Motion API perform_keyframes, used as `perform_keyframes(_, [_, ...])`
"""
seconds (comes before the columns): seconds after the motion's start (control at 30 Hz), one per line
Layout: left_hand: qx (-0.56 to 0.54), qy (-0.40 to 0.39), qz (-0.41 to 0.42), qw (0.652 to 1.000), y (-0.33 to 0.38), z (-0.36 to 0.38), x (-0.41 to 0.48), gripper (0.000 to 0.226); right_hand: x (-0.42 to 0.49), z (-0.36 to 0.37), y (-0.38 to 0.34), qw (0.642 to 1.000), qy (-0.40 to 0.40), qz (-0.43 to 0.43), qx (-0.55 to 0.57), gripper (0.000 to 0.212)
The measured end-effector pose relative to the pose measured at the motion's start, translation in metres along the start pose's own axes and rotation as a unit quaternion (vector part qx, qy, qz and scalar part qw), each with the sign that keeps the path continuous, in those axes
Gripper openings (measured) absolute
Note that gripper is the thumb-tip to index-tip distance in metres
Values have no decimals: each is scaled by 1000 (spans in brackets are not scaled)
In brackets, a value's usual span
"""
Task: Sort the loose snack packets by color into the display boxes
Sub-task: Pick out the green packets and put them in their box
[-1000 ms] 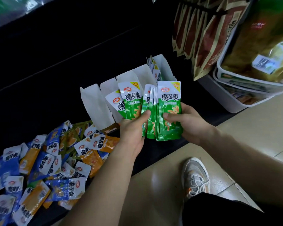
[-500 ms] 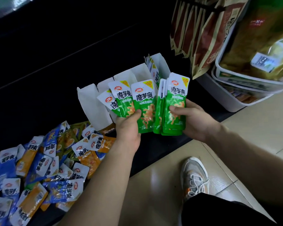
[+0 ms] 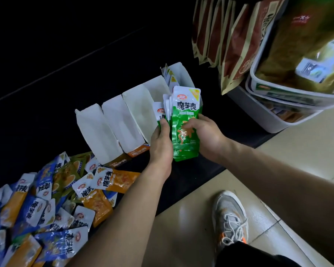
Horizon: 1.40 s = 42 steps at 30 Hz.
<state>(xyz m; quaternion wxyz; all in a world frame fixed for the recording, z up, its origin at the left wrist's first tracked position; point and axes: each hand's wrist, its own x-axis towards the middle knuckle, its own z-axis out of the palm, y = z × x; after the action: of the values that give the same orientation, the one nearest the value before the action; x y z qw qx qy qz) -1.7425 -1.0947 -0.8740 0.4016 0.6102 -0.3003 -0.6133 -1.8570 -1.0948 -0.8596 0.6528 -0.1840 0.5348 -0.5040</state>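
A stack of green snack packets (image 3: pixel 184 122) stands upright between both hands, squeezed into one bundle. My left hand (image 3: pixel 161 143) grips its left side and my right hand (image 3: pixel 202 135) grips its right side. The bundle is held just in front of the row of white display boxes (image 3: pixel 112 128) on the dark shelf, near the right-most boxes. The far-right box (image 3: pixel 178 78) holds a few packets. A pile of loose blue, orange and olive packets (image 3: pixel 46 205) lies on the shelf at the lower left.
Large brown snack bags (image 3: pixel 229 41) hang at the upper right above white tubs (image 3: pixel 274 114) of packaged goods. A beige tiled floor (image 3: pixel 181 228) and my shoe (image 3: pixel 229 218) are below the shelf edge.
The fanned green packets have been pushed together into one tight stack. Both hands have closed in and shifted right, toward the right-most boxes.
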Motion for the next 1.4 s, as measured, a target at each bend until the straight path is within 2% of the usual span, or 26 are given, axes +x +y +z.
perform_keyframes(0.03, [10, 5, 2, 1000, 1, 2, 2, 79, 3, 1, -1, 1000, 5, -5, -23, 43])
perform_keyframes(0.1, [32, 5, 16, 999, 6, 3, 4, 63, 10, 1, -3, 999, 2, -15, -53, 48])
perform_keyframes(0.17, [72, -21, 37, 996, 8, 1, 11, 46, 17, 0, -4, 999, -4, -17, -39, 52])
perform_keyframes(0.3, [157, -86, 108, 978, 12, -5, 15, 30, 30, 1, 1, 999, -9, -35, -39, 50])
perform_keyframes(0.43, [246, -106, 161, 950, 17, -9, 30, 38, 41, -1, 1, 998, -12, -53, -44, 57])
perform_keyframes(0.5, [243, -128, 155, 949, 22, -10, 40, 43, 46, -4, -1, 997, -28, -61, -38, 57])
perform_keyframes(0.57, [241, -138, 152, 948, 30, -9, 47, 37, 51, -7, -6, 994, -65, -75, -40, 52])
perform_keyframes(0.67, [276, -104, 182, 938, 42, 2, 54, 32, 58, -13, -17, 986, -78, -111, -99, 33])
perform_keyframes(0.73, [281, -49, 195, 938, 52, 10, 64, 23, 66, -25, -22, 977, -73, -123, -157, 41])
perform_keyframes(0.8, [265, 17, 213, 940, 64, 21, 76, 24, 73, -42, -21, 955, 2, -144, -259, 44])
perform_keyframes(0.87, [243, 49, 240, 939, 72, 34, 90, 37, 72, -59, -15, 899, 70, -176, -396, 45])
perform_keyframes(0.93, [224, 60, 258, 938, 77, 49, 99, 45, 71, -69, -7, 849, 79, -204, -481, 50])
perform_keyframes(1.0, [227, 81, 269, 932, 75, 62, 109, 48, 71, -74, -1, 821, 63, -206, -530, 57])
perform_keyframes(1.2, [311, 106, 261, 908, 43, 69, 125, 48, 73, -77, 3, 799, 46, -185, -570, 64])
perform_keyframes(1.3, [410, 110, 255, 869, 32, 66, 129, 66, 74, -77, 1, 779, 41, -191, -596, 66])
perform_keyframes(1.4, [478, 103, 264, 831, 30, 70, 127, 74, 73, -78, 0, 768, 47, -186, -611, 68])
